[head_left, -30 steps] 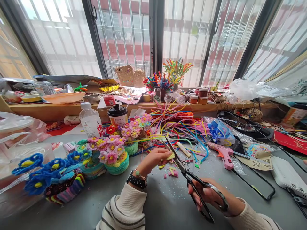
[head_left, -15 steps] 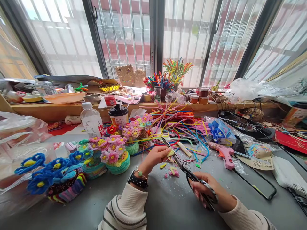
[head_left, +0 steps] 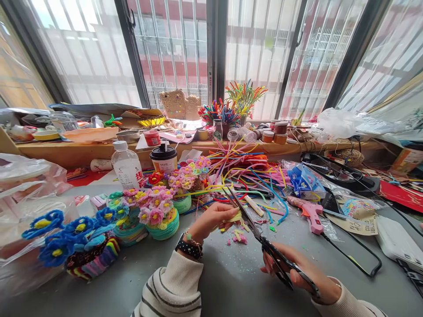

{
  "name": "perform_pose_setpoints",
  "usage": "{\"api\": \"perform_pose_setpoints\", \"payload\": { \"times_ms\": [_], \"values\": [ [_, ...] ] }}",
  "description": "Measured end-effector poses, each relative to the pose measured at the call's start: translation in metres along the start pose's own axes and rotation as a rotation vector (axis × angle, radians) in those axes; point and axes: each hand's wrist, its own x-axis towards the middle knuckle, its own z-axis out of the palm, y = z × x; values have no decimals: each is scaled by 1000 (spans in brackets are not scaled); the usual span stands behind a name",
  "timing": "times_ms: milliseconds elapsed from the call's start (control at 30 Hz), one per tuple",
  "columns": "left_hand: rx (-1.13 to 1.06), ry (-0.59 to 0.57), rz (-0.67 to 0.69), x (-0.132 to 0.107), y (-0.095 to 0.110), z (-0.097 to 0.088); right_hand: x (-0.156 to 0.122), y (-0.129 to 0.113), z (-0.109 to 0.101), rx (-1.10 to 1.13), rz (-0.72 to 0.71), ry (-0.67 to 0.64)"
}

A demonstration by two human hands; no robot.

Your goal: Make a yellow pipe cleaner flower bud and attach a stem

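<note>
My left hand [head_left: 214, 220] is closed in a pinch on a short yellow pipe cleaner [head_left: 236, 217]; how many strands it holds I cannot make out. Black-handled scissors [head_left: 254, 231] are in my right hand [head_left: 291, 266], fingers through the loops. Their blades stand apart and point up and left, right beside the yellow fuzzy tip. Below, on the grey table, lie pink and yellow fuzzy clippings [head_left: 239, 237] with scattered glittery specks.
Pipe-cleaner flowers in pots [head_left: 161, 224] stand on the left, near a water bottle [head_left: 125, 165] and a lidded cup [head_left: 163, 158]. Loose pipe cleaners [head_left: 244, 169] are heaped behind my hands. A pink glue gun [head_left: 310, 213] with its cord lies to the right.
The scissors' blades and handles have spread wider apart, and my right hand has shifted right and slightly down. My left hand keeps its place, still pinching the yellow pipe cleaner.
</note>
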Motion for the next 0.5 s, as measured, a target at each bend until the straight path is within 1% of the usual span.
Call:
{"api": "perform_pose_setpoints", "payload": {
  "times_ms": [133,233,400,500],
  "values": [
    [-25,-4,-12,-1,2,1,3,-6,7,6,18,12],
    [-28,-2,0,-1,2,1,6,-3,9,-28,14,2],
    [-28,-13,1,-2,1,1,4,7,2,-34,50,-44],
    [-26,-45,1,-2,1,1,0,6,-1,-54,43,-75]
  ]
}}
